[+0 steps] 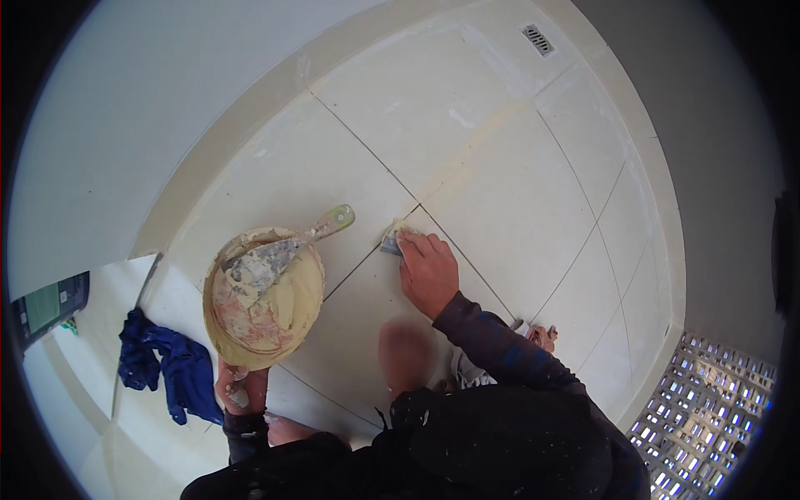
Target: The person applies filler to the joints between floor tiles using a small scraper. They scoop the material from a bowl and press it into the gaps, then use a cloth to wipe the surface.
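Observation:
My left hand [242, 388] grips the near rim of a round bowl [218, 333] and holds it above the tiled floor. Inside is a thick cream-coloured grout paste [298, 292], smeared up the sides. A putty knife [262, 268] coated in the paste lies in the bowl, its pale handle [329, 222] sticking out over the far right rim. My right hand [430, 273] pinches a small grey grout spreader [389, 242] with paste on it. The spreader rests on a dark tile joint [354, 271], just short of where several joints cross. My fingers partly cover the spreader.
Pale floor tiles [367, 125] carry a streak of smeared paste [467, 158]. A drain grate [537, 40] is set in the far right. Dark blue cloth [179, 367] lies on the left, near a dark box [50, 307]. My bare knee [407, 354] is close by. Patterned mosaic [708, 417] borders the lower right.

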The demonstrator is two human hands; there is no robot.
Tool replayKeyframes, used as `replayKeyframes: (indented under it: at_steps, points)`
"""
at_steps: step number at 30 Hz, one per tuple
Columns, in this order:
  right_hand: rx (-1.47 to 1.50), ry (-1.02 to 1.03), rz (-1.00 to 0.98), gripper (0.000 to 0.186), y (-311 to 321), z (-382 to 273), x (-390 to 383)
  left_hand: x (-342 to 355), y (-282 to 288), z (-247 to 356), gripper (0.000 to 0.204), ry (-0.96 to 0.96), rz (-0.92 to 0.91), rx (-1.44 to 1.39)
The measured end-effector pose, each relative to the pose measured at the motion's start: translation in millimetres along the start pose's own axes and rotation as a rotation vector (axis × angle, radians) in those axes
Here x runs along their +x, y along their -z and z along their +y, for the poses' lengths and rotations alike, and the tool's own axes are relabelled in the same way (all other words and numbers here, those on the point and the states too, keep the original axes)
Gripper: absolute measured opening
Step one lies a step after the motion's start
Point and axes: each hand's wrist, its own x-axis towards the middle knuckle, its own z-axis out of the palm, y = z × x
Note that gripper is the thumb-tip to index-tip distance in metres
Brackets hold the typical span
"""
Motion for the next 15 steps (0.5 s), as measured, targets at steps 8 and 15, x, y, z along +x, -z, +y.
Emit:
replayKeyframes:
  at_steps: [8, 15]
  points:
    - [-0.215, -0.175, 0.332, 0.032, 61.1, 173.6, 102.2, -3.0, -17.9, 4.3, 0.081, -0.013, -0.013, 0.028]
    - [-0.175, -0.015, 0.055, 0.038, 6.8, 41.2, 51.5, 9.2, -4.2, 13.1, 0.081, -0.013, 0.021, 0.034]
